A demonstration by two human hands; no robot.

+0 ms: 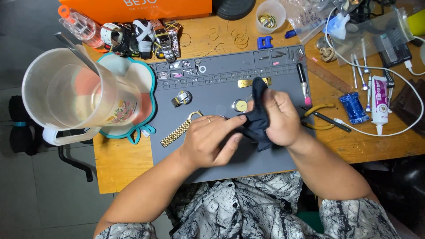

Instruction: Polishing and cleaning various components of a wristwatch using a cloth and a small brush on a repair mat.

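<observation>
Grey mat point(221, 159): right hand point(280, 118) grips one dark cloth point(258, 116), left hand point(209, 140) pinching it.

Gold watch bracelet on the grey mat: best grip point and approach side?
Grip the gold bracelet near its lower-left free end, from above, fingers across its narrow width. It lies flat and diagonal on the grey mat; its upper-right end sits under the left hand, while the lower-left end is clear of it. The flat links probably favour a pinch on the long edges.
</observation>
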